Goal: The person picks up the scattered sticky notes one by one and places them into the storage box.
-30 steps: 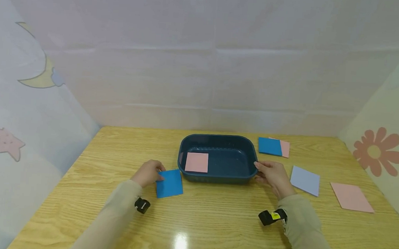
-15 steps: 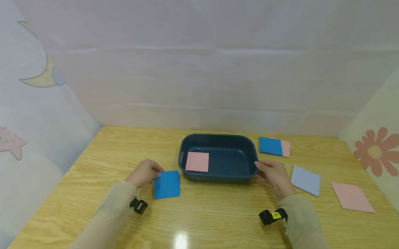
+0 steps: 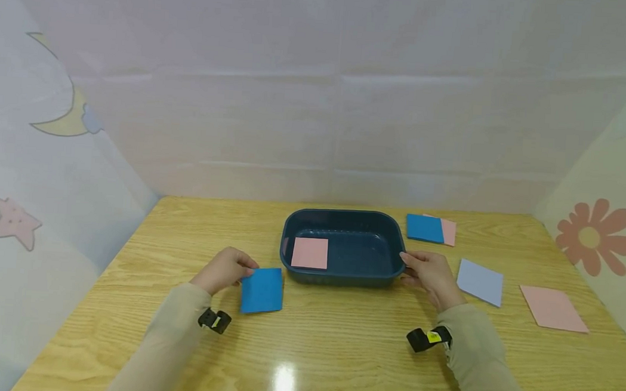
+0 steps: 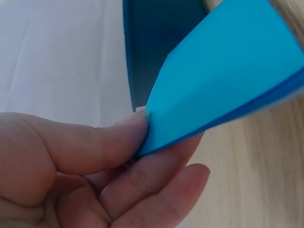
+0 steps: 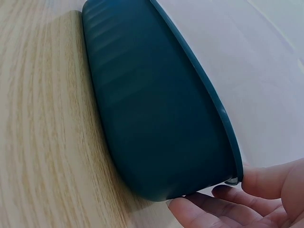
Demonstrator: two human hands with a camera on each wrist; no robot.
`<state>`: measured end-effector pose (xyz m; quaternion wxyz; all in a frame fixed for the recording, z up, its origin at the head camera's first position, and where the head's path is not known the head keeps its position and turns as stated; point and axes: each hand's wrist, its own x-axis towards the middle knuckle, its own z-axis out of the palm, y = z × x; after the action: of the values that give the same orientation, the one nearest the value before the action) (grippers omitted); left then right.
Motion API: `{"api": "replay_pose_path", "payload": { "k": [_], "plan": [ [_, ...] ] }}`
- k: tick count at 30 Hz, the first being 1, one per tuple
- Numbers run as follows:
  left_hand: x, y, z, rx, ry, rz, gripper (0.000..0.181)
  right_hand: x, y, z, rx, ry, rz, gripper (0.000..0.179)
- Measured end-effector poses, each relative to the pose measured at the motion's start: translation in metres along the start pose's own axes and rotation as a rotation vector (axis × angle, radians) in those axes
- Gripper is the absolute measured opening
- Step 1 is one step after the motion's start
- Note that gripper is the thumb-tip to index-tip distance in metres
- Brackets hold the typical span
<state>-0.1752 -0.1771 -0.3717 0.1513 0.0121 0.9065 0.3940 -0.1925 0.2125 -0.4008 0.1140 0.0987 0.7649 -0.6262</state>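
Observation:
My left hand (image 3: 226,270) pinches a square blue pad of sticky notes (image 3: 261,291) by its upper left corner, just left of and in front of the dark teal plastic bin (image 3: 342,280). In the left wrist view the thumb lies on top of the blue pad (image 4: 228,71), with fingers underneath, and several layers show along its edge. My right hand (image 3: 431,274) holds the bin's right end. In the right wrist view the thumb is at the rim of the bin (image 5: 156,109) and fingertips are against its lower outer wall. A pink pad (image 3: 310,253) lies inside the bin on the left.
Behind the right hand, a second blue pad (image 3: 425,228) partly covers a pink one (image 3: 449,232). A lavender pad (image 3: 480,282) and another pink pad (image 3: 554,309) lie farther right on the wooden table (image 3: 330,352). A pale printed cloth (image 3: 317,130) encloses the back and sides.
My left hand has drawn slightly left with the blue pad, away from the bin's front corner, and the pad has turned a little. The right hand and bin stay put.

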Motion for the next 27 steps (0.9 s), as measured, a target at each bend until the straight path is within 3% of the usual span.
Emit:
{"api": "replay_pose_path", "payload": {
  "k": [10,19,27],
  "plan": [
    [-0.014,0.003,-0.006,-0.070,-0.045,0.006,0.021,0.001,0.001,0.001,0.012,0.002,0.005,0.048],
    [-0.023,0.015,-0.011,-0.133,-0.070,0.036,0.023,0.001,0.001,0.000,0.001,-0.004,-0.002,0.049],
    [-0.025,0.022,-0.012,-0.129,-0.034,0.055,0.023,0.001,0.001,0.001,0.005,-0.002,-0.005,0.048]
  ]
}}
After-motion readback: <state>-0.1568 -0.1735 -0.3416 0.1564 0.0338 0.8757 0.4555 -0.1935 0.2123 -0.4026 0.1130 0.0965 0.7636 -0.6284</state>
